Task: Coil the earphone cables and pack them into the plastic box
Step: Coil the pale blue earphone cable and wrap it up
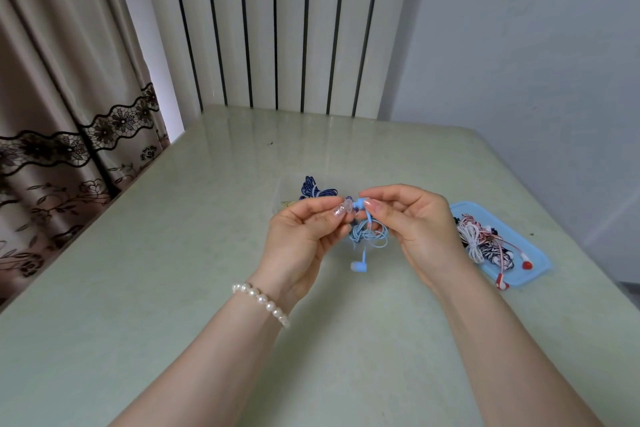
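Both hands are raised above the pale green table [173,253], holding a light blue earphone cable [369,236]. My left hand [304,236] pinches it near one earbud at the top. My right hand [415,222] pinches that same earbud from the other side. The cable hangs between them in loose loops, and its second earbud [358,265] dangles below. A coiled dark blue earphone cable [317,188] lies on the table behind the hands. At the right, a shallow light blue plastic box [540,262] holds several earphones in red, white and black [485,239].
A small yellowish item [286,203] lies left of the dark blue coil, mostly hidden by my left hand. A patterned curtain [69,114] hangs at the left, and a ribbed white wall panel [294,28] stands behind the table's far edge.
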`<action>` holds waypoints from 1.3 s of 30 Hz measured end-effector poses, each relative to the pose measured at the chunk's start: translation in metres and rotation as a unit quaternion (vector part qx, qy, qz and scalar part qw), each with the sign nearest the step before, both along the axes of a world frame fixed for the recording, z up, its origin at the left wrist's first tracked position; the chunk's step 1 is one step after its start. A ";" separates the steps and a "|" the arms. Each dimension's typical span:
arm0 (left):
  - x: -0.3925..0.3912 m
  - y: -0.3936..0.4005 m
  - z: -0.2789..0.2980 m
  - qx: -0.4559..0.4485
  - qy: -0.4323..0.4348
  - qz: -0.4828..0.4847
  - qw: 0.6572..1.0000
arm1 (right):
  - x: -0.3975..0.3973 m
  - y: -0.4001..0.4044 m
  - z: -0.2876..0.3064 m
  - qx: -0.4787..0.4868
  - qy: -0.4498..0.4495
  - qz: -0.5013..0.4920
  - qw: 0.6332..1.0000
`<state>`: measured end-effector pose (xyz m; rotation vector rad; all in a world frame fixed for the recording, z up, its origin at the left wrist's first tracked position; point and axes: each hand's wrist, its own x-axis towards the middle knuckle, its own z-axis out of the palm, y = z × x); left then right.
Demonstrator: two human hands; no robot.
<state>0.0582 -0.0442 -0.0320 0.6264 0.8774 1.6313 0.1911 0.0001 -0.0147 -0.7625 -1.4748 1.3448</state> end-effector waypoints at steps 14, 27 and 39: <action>0.001 0.001 -0.007 0.028 0.134 0.047 0.989 | -0.002 0.005 -0.010 0.037 -0.088 -0.042 0.995; -0.001 -0.001 -0.011 0.031 0.190 0.041 0.980 | -0.008 0.003 -0.013 0.053 -0.123 -0.054 0.990; 0.002 -0.001 -0.016 0.019 0.185 0.043 0.982 | -0.013 0.000 -0.019 0.025 -0.142 -0.110 0.983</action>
